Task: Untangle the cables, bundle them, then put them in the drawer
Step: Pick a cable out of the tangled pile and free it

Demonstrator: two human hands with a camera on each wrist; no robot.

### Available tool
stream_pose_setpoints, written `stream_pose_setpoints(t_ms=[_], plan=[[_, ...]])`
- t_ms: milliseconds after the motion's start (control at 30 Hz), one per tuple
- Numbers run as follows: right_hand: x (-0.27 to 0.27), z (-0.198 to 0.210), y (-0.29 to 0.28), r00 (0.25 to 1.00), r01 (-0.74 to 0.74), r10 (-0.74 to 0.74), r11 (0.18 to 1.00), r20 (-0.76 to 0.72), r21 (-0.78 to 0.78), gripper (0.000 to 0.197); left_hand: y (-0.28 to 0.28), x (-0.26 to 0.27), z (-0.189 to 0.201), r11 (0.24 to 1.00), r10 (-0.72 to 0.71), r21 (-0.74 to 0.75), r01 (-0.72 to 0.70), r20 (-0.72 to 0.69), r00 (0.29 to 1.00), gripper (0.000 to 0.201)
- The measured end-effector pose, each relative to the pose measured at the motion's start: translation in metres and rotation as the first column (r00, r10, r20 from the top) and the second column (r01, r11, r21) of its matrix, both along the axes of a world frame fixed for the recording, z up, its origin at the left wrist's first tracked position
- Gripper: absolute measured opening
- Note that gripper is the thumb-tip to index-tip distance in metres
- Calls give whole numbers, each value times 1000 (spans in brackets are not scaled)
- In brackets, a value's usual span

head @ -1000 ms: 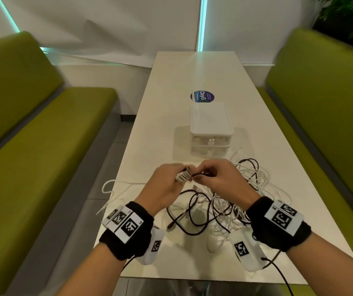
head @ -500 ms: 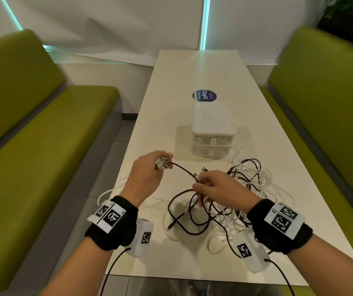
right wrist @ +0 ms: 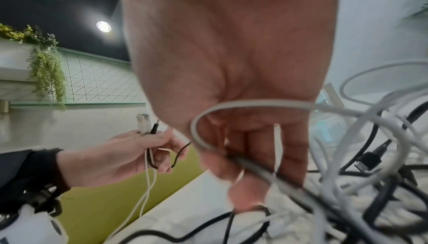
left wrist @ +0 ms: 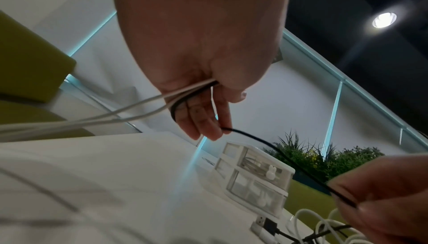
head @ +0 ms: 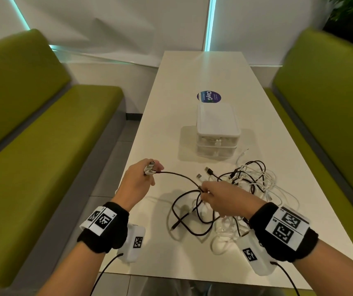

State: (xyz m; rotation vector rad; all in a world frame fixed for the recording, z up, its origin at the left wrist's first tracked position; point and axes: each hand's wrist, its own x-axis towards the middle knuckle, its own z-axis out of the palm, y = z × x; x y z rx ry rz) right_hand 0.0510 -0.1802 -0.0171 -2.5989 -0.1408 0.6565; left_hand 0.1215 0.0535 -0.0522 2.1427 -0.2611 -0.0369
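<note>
the left hand pinches a few cable plugs, white and black, out to the left of the drawer box. the right hand pinches the black cable in front of the drawer box, just above the cable pile. the pile lies tangled on the white counter, near the box's front. a round sticker sits just behind the box. green benches run along both sides.

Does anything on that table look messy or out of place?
Yes: the cable tangle sprawls in a knot beside the closed drawer box, and white cables trail off the table's left edge.
</note>
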Motion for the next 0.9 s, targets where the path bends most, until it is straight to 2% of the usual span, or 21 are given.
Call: stream_pose_setpoints(t_ms=[100,233,267,367,467,567,633,700,833,900], plan=[[1,-10,2,967,94,-82,995,239,-43,22,-2,-5,6,999,-20,-27,19,-13,1000,34],[0,-17,16,945,56,-55,998,323,7,24,-23,-21,14,978,-168,-130,165,-16,986,48],[0,-16,19,940,49,-51,999,337,14,25,-30,-26,13,970,-218,-104,218,12,976,47],[0,-16,21,921,33,-39,999,388,21,23,-45,-31,13,924,-335,234,301,122,934,44],[-3,-17,17,930,22,-26,1000,366,13,17,-54,-26,17,807,-357,496,321,-24,934,37],[-5,-18,13,934,1,19,999,356,-54,15,-58,-30,18,673,-428,596,439,-171,887,38],[-5,-19,8,930,17,5,998,366,-58,20,-55,-32,19,635,-448,624,454,-181,875,36],[-5,-19,3,936,6,14,998,351,-56,29,-49,-30,21,664,-433,615,425,-147,889,36],[-4,-18,-6,961,-46,58,998,269,-52,30,-37,-22,26,850,-307,425,312,-83,948,40],[-3,-17,-9,965,-61,74,997,252,-56,30,-32,-18,29,896,-224,371,244,-95,970,40]])
